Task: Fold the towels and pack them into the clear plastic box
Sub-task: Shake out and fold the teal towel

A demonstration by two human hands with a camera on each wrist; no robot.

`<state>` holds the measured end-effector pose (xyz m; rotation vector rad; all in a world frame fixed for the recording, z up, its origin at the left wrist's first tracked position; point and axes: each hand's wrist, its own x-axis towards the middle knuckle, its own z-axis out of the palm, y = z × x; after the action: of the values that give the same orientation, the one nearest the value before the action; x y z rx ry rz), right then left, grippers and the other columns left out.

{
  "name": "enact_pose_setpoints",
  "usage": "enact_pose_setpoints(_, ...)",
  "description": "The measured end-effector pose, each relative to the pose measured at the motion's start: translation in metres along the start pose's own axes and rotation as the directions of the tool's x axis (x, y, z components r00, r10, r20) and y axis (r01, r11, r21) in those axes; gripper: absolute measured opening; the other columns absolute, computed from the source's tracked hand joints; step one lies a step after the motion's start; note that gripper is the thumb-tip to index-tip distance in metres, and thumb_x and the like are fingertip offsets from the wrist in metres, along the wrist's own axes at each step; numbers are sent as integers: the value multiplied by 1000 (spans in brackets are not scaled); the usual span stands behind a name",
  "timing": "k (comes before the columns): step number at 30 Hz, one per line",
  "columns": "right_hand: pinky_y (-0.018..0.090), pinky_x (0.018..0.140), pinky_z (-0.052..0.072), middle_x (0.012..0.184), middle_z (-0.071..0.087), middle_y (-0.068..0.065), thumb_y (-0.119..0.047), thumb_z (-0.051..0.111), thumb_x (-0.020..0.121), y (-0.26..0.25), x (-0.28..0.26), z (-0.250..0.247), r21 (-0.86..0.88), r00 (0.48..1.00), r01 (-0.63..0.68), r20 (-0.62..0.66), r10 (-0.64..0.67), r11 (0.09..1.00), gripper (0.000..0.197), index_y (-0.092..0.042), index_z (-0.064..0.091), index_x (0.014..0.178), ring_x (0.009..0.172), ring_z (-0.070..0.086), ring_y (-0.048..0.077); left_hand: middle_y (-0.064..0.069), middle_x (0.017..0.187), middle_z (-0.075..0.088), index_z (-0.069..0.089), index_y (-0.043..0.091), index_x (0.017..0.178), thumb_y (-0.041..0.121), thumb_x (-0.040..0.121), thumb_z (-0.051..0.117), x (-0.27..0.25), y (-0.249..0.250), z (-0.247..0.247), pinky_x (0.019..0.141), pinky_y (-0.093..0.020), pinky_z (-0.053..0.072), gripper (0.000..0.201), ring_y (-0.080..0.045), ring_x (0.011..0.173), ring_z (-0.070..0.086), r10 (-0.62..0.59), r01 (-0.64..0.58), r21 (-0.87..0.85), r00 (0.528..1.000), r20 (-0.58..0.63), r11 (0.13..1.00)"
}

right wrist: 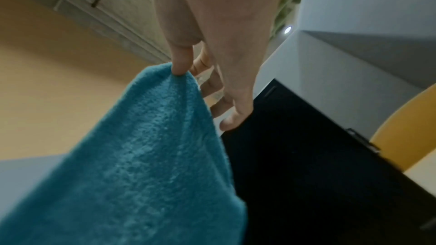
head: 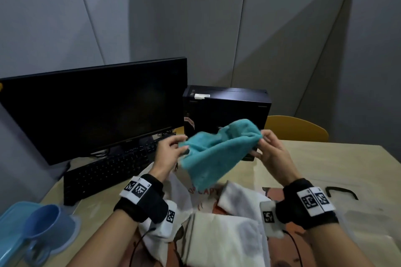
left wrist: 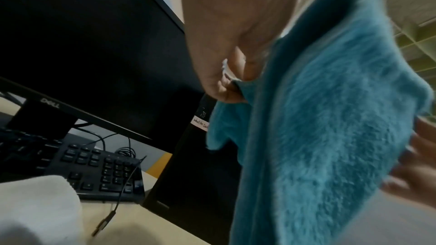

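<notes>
At centre frame in the head view a teal towel (head: 213,154) hangs in the air between both hands, above the desk (head: 338,169). The left hand (head: 168,154) has its grip pinched on the towel's left edge; the left wrist view shows thumb and fingers closed on a corner. The right hand (head: 270,149) pinches the upper right corner between thumb and forefinger, its other fingers loose behind the cloth, as the right wrist view shows.

The towel is bunched and sagging, so this looks like the start of folding it: the cloth is being opened out, with no crease yet made. Below it, at lower centre, white towels (head: 223,236) lie in a loose heap on the desk. No clear box can be made out; a blue lid (head: 13,230) with a blue cup (head: 45,227) on it sits at lower left.

The next move probably calls for pulling the two corners apart until the top edge is taut, then bringing them together to halve it.
</notes>
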<state>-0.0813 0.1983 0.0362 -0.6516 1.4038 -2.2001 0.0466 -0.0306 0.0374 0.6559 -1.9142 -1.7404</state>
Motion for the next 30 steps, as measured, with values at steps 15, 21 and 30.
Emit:
enact_pose_setpoints(15, 28, 63, 36, 80, 50, 7, -7, 40, 93, 34, -11, 16, -522, 965, -237, -224, 136, 819, 20, -18, 50, 79, 75, 46, 19, -4, 108, 58, 60, 20, 98, -9, 85, 53, -2, 9, 12, 72, -14, 52, 32, -4, 83, 63, 91, -92, -10, 952, 291, 996)
enact_pose_setpoints(21, 9, 55, 38, 75, 49, -2, -6, 42, 94, 25, -10, 51, -599, 996, -72, -88, 24, 797, 17, -17, 50, 84, 66, 44, 8, 3, 145, 25, 38, 31, 135, 41, 82, 62, -13, 4, 24, 115, -35, 17, 59, -13, 137, 16, 88, -391, 495, 845, 528, 776)
enact_pose_setpoints(30, 9, 53, 40, 70, 50, -5, -9, 49, 93, -3, -13, 62, -603, 962, 113, -134, -239, 790, 13, -17, 51, 83, 56, 47, -6, -6, 109, 58, 59, 29, 98, 28, 82, 64, -13, -14, 35, 97, -41, 47, 17, -19, 106, 57, 110, -222, 248, 911, 398, 943)
